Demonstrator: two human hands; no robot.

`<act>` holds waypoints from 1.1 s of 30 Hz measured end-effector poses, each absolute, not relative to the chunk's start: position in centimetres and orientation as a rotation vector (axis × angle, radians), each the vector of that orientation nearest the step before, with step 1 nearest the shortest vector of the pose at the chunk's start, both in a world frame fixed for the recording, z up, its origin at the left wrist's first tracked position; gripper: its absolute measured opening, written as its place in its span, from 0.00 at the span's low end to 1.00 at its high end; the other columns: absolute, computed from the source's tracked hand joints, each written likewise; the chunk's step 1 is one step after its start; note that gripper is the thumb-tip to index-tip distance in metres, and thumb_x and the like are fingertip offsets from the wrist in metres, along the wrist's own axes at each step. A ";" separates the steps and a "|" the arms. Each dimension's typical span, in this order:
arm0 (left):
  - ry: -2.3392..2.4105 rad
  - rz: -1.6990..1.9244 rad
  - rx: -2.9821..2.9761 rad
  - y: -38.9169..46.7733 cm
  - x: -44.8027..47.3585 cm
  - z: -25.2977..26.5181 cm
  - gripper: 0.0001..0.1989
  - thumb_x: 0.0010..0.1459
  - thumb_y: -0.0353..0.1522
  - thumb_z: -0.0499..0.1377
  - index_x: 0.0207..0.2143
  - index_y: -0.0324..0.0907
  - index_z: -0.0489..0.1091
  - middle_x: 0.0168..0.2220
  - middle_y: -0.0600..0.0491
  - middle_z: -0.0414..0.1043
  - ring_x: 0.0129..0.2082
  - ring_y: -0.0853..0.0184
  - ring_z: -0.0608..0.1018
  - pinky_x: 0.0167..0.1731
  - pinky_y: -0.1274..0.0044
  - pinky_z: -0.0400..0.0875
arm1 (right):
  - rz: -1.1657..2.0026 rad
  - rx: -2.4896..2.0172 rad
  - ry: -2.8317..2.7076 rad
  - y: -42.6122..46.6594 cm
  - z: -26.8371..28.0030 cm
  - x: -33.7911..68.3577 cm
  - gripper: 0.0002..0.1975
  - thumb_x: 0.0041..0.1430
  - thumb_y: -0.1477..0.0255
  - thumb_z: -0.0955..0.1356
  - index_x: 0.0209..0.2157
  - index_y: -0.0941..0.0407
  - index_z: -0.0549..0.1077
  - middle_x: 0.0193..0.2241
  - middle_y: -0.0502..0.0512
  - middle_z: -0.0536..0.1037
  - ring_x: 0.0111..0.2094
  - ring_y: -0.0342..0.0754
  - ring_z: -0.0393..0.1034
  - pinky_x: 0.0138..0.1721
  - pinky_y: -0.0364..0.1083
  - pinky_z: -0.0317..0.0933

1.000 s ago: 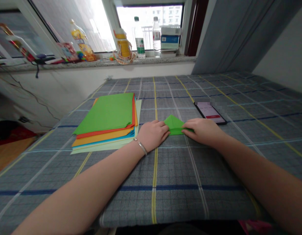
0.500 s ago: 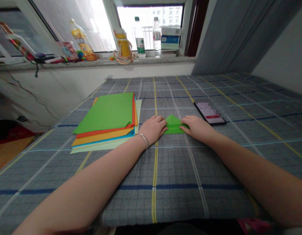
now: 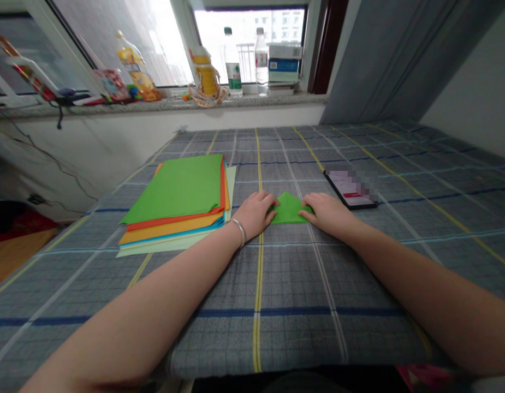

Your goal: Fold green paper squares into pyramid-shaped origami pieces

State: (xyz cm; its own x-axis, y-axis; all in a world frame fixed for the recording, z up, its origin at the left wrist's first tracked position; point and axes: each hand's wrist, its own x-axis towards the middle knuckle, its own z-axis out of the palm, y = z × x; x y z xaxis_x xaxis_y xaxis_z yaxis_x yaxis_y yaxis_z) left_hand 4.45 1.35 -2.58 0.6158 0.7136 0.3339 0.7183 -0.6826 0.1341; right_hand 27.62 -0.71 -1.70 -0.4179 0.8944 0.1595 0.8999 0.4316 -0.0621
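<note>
Indoors, plaid cloth [image 3: 293,284] near windowsill [image 3: 170,103]; left hand [image 3: 254,213], right hand [image 3: 326,214]: grip pinched closed on green paper [image 3: 288,212].

Thin, shiny silvery bangle [image 3: 241,233] round left wrist [image 3: 231,240]; both forearms [image 3: 166,297] bare

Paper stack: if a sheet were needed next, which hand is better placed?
Probably the left hand: nearer the paper stack than the right hand, which touches the right end of the folded green paper.
</note>
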 end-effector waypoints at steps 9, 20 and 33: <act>-0.918 -0.357 -2.641 -0.4 5.0 -1.5 0.13 0.67 0.29 0.51 0.48 0.42 0.71 0.49 0.48 0.73 0.49 0.61 0.74 0.55 0.61 0.62 | 0.009 -1.645 -2.474 -0.7 -1.7 27.6 0.09 0.63 0.66 0.66 0.38 0.57 0.71 0.39 0.59 0.77 0.42 0.55 0.71 0.44 0.50 0.61; -0.825 -0.066 -3.103 -0.3 4.9 -2.2 0.27 0.69 0.40 0.43 0.67 0.42 0.49 0.70 0.49 0.45 0.69 0.60 0.50 0.65 0.62 0.45 | 0.202 -1.541 -2.375 -0.4 -1.5 28.6 0.08 0.60 0.71 0.67 0.40 0.58 0.72 0.39 0.59 0.78 0.42 0.53 0.71 0.45 0.50 0.63; -0.805 -0.071 -3.103 -0.5 4.9 -2.0 0.28 0.69 0.42 0.43 0.67 0.42 0.48 0.70 0.47 0.45 0.69 0.58 0.49 0.65 0.60 0.44 | 0.207 -1.526 -2.182 -1.4 1.5 31.8 0.10 0.57 0.74 0.65 0.37 0.54 0.78 0.35 0.54 0.81 0.35 0.49 0.74 0.37 0.46 0.65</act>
State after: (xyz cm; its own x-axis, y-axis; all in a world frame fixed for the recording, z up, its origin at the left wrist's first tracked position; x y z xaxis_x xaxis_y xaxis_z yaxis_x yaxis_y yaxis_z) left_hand 4.87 -0.55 -1.97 0.8732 0.4867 0.0265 0.4838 -0.8721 0.0740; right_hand 31.82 -1.44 1.47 -0.2740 0.9180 0.2867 0.8476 0.3714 -0.3790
